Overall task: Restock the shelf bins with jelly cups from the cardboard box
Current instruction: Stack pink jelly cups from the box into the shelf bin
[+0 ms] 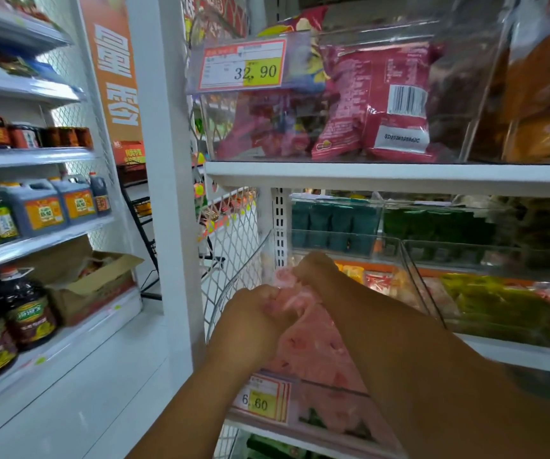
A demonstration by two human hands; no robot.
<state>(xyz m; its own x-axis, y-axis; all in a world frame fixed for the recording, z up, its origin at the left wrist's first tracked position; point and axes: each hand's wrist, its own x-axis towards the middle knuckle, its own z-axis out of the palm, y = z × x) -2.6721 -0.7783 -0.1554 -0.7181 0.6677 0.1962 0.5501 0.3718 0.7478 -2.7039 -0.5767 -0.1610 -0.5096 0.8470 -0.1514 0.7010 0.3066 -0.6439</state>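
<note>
Spill risk over the bin's [230, 288] low rim: left hand [253, 314] fingers [274, 293] clamped on pink jelly cups [313, 354], right hand's [313, 268] fingers hidden, grip untellable, heap already high.

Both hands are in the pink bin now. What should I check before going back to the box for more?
1. Empty left hand: not ok, it grips pink jelly cups.
2. Empty right hand: cannot tell, blurred.
3. Both hands over the clear bin: ok.
4. Room left in that bin: cannot tell.
5. Open cardboard box: ok, flaps up.
6. The price tag in place on the bin front: ok.
</note>
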